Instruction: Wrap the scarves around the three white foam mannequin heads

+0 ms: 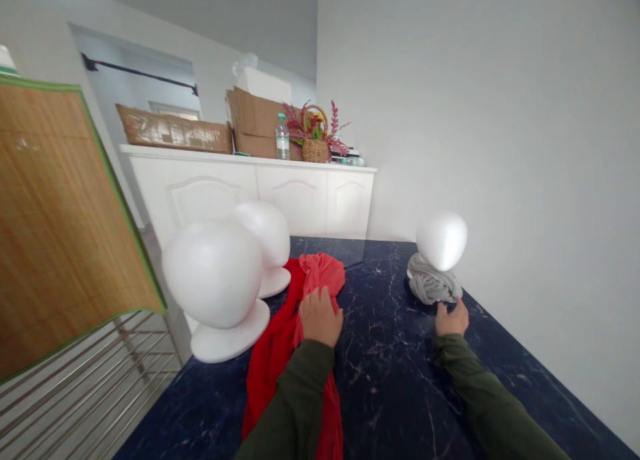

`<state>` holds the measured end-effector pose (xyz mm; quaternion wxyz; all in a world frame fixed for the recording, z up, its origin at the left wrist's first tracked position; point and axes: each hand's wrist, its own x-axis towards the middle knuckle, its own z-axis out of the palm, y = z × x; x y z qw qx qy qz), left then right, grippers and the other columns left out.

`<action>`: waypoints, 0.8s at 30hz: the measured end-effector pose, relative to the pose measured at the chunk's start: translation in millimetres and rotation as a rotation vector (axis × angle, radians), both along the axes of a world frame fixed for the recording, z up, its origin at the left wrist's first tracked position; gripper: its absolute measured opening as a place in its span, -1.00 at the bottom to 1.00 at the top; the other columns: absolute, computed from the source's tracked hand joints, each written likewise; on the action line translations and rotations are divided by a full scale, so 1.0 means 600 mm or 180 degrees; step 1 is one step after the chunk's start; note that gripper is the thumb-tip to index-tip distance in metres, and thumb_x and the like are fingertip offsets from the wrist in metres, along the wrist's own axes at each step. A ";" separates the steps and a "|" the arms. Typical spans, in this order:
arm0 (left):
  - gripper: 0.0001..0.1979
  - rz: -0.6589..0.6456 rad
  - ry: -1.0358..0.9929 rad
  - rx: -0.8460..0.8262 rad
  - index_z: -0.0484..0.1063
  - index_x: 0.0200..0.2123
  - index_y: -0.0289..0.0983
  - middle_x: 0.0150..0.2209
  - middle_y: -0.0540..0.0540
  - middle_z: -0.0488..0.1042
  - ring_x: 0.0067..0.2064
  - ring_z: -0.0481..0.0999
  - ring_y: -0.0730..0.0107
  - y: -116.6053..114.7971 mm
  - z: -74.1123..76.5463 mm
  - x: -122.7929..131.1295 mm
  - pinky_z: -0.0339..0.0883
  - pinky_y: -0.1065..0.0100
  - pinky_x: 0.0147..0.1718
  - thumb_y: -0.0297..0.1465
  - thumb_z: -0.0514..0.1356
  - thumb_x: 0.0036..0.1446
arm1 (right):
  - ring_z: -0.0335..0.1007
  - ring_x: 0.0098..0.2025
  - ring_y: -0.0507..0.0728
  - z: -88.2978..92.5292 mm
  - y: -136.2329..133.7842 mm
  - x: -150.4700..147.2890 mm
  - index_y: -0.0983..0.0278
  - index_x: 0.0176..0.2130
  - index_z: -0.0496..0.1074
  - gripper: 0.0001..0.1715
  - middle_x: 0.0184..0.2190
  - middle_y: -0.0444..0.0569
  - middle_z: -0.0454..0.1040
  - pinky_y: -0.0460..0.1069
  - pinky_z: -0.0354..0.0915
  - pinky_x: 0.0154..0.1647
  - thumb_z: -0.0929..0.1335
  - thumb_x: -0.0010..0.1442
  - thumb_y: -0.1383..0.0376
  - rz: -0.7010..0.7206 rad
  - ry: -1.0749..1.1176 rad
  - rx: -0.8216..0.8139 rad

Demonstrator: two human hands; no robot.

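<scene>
You have two hands on the dark marbled desk [390,353], both in dark green sleeves. Your left hand [320,317] lies back-up on one red cloth [273,360], fingers bent down onto the fabric; you cannot tell whether they pinch it or only press on it. The red cloth runs in a long strip from the near edge of the desk, under your left forearm, up to a bunched end just past your fingers.

Your right hand [451,320] rests on the desk with its fingertips at the near edge of one grey cloth [430,283]. It looks loosely curled, thumb out to the side, but its grip cannot be made out.

There are three white foam heads. The near foam head [213,273] stands on its round base at the left edge of the desk, just beside the red cloth. The second foam head [265,230] stands right behind it, its base touching the cloth's far end. The third foam head [441,239] stands on the right, with the grey cloth bunched around its foot.

Behind the desk, one white cabinet [250,187] carries one water bottle [283,138] and one basket [315,150] of flowers. One bamboo mat [55,227] hangs at your left.
</scene>
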<state>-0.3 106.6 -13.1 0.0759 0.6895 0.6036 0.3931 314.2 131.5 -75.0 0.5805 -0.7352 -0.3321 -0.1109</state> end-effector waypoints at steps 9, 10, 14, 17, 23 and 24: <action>-0.71 0.0353 0.0024 0.0056 0.35 -0.22 -0.39 -0.15 -0.37 0.35 0.01 0.21 -0.07 0.037 -0.012 -0.048 -0.20 -0.13 0.01 -0.44 -0.08 0.05 | 0.31 -0.25 0.19 -0.007 -0.072 -0.223 0.32 -0.17 0.28 -0.47 -0.30 0.05 0.36 0.04 0.27 -0.32 0.31 -0.06 0.03 0.3074 0.1598 -0.0029; -0.68 0.0180 -0.0069 0.0250 0.31 -0.17 -0.39 -0.14 -0.35 0.36 -0.02 0.26 0.02 0.036 -0.008 -0.040 -0.10 -0.05 0.01 -0.42 -0.11 0.08 | 0.33 -0.30 0.18 -0.002 -0.074 -0.236 0.32 -0.19 0.29 -0.47 -0.34 0.05 0.37 0.02 0.27 -0.38 0.32 -0.06 0.01 0.3301 0.1967 -0.0230; -0.65 -0.1012 -0.0094 0.0902 0.23 -0.07 -0.38 -0.07 -0.30 0.34 -0.02 0.30 0.22 0.006 0.002 0.008 0.15 0.22 -0.04 -0.40 -0.13 0.11 | 0.36 -0.34 0.15 0.025 -0.079 -0.243 0.37 -0.23 0.30 -0.34 -0.36 0.11 0.38 0.01 0.27 -0.34 0.23 -0.01 -0.16 0.4148 0.3593 -0.0655; -0.68 -0.2004 0.0098 0.0988 0.29 -0.12 -0.35 -0.08 -0.24 0.35 -0.04 0.31 0.26 -0.040 -0.003 0.048 0.17 0.27 -0.05 -0.39 -0.05 0.07 | 0.31 -0.20 0.21 0.038 -0.083 -0.226 0.37 -0.23 0.31 -0.20 -0.28 0.15 0.37 0.10 0.24 -0.19 0.09 0.00 -0.25 0.5110 0.4241 -0.0524; -0.82 -0.2573 -0.0136 0.0349 0.37 -0.38 -0.27 -0.40 -0.06 0.44 -0.34 0.40 0.39 -0.074 0.001 0.068 0.24 0.37 -0.29 -0.35 0.02 0.01 | 0.29 -0.15 0.18 0.029 -0.080 -0.213 0.34 -0.40 0.38 -0.78 -0.39 0.04 0.43 0.07 0.07 0.03 0.31 -0.02 0.22 0.5139 0.3968 -0.0578; -0.80 -0.2216 -0.0347 0.0294 0.36 -0.39 -0.27 -0.42 -0.06 0.43 -0.36 0.39 0.39 -0.063 0.002 0.063 0.24 0.38 -0.31 -0.34 -0.03 0.04 | 0.30 -0.16 0.18 0.028 -0.079 -0.210 0.34 -0.43 0.38 -0.82 -0.41 0.04 0.43 0.07 0.06 0.04 0.32 -0.05 0.26 0.5043 0.3945 -0.0496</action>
